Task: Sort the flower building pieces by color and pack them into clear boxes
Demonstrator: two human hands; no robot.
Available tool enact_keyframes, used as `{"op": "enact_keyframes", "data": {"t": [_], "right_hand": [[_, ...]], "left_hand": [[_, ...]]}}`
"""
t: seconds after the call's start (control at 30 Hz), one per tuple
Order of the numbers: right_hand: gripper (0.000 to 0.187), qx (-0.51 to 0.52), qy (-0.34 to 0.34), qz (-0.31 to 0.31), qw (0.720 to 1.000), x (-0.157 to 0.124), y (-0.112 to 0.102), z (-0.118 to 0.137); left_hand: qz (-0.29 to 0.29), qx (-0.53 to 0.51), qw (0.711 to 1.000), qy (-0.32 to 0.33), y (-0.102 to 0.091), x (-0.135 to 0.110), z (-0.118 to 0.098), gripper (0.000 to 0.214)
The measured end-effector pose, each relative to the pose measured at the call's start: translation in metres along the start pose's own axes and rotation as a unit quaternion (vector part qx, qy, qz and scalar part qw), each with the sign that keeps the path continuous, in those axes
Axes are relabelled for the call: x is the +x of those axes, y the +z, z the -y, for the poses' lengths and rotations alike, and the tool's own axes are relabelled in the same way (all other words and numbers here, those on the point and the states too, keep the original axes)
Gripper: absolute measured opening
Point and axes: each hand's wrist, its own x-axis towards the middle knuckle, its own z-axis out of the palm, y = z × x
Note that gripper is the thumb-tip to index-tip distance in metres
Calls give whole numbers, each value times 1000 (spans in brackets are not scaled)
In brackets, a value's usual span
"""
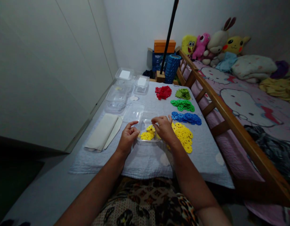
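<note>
A clear plastic container (148, 112) stands on the cloth-covered table in front of me, with several yellow flower-shaped discs (147, 136) in its near part. My left hand (127, 137) is at the container's left rim, thumb and curled fingers closed on the edge while the index finger extends forward. Over the container's right side, my right hand (165, 128) is bent down with thumb and fingertips together. Whatever is between those fingertips is too small to make out. A larger pile of yellow discs (184, 137) lies just right of this hand, partly behind the wrist.
Piles of blue (186, 118), green (182, 105), light green (182, 93) and red pieces (163, 92) line the table's right and back. Clear containers (117, 93), a loose lid (133, 112) and folded cloth (102, 131) occupy the left. A wooden bed rail (213, 100) borders the right side.
</note>
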Motion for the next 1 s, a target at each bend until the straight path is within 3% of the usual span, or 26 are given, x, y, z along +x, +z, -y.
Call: {"op": "enact_keyframes", "data": {"t": [0.17, 0.33, 0.47, 0.57, 0.8, 1.0], "right_hand": [[22, 3, 55, -65, 996, -12, -18, -30], [19, -57, 49, 17, 997, -32, -19, -48], [28, -90, 23, 76, 993, -41, -10, -43], [24, -100, 29, 100, 990, -41, -6, -38], [25, -88, 24, 54, 994, -39, -4, -47], [29, -41, 23, -18, 999, -36, -19, -56]], "left_hand": [[-3, 6, 1000, 1, 1, 0, -1, 53], [-7, 17, 1000, 7, 0, 0, 0, 51], [-9, 21, 1000, 17, 0, 0, 1, 50], [-9, 21, 999, 23, 0, 0, 1, 50], [-23, 23, 999, 25, 1, -1, 0, 51], [-32, 35, 999, 23, 2, -1, 0, 51]]}}
